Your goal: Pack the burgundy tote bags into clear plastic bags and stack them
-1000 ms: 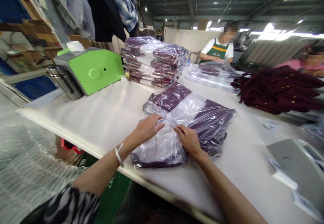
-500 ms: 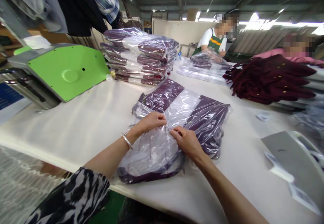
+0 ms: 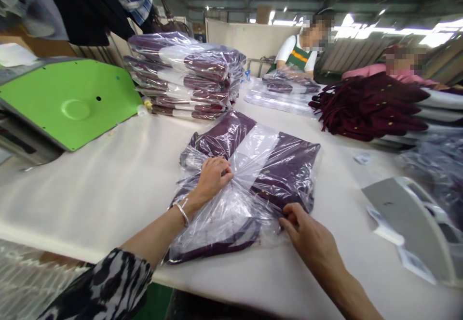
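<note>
Left fingers (image 3: 219, 163) gripping plastic bag (image 3: 231, 206), tips hidden, flask (image 3: 27, 139) cut off

A loose sleeve (image 3: 104, 286) with an irregular black and pale grey print, rather like animal markings, covers the left arm and ends in a plain edge on the forearm. A slim, shiny silver bangle (image 3: 181, 213) circles the left wrist. The right forearm (image 3: 349, 286) is bare where it shows, and both hands are gloveless, the left hand (image 3: 213, 178) and the right hand (image 3: 311, 238) alike.
</note>
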`<state>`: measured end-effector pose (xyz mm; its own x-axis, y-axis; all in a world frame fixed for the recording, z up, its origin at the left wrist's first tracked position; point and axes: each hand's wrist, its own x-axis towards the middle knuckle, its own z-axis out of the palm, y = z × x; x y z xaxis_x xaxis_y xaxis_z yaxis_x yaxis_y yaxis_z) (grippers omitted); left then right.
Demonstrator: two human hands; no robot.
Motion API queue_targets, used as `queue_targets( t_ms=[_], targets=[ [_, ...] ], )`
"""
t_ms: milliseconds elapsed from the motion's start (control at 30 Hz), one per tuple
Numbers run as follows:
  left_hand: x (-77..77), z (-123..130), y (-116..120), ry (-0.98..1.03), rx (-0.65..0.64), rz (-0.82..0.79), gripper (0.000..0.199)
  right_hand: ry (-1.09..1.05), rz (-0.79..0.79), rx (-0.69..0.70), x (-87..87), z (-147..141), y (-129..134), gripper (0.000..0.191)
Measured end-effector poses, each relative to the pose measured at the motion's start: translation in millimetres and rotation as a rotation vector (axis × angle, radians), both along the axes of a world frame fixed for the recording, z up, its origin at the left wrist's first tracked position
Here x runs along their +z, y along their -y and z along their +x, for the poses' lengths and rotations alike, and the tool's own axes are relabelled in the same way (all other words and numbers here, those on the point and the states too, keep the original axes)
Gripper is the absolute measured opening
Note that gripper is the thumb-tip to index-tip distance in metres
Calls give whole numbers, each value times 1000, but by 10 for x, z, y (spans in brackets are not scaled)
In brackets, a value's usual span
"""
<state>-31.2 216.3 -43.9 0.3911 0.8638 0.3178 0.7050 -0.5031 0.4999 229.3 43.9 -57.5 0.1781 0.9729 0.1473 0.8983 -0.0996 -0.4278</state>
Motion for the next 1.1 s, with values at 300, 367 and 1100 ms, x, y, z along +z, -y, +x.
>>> queue_targets(
  t_ms=[300, 367, 1100],
  targets=[
    [114, 89, -39, -111, 28, -118, 17, -3, 321, 56, 118, 316, 453, 33],
    [96, 83, -115, -149, 26, -113, 24, -9, 373, -71, 325, 677, 704, 26],
    [79, 107, -217, -191, 109, -176, 37, -767, 274, -724, 753, 2966, 1058, 25]
  ],
)
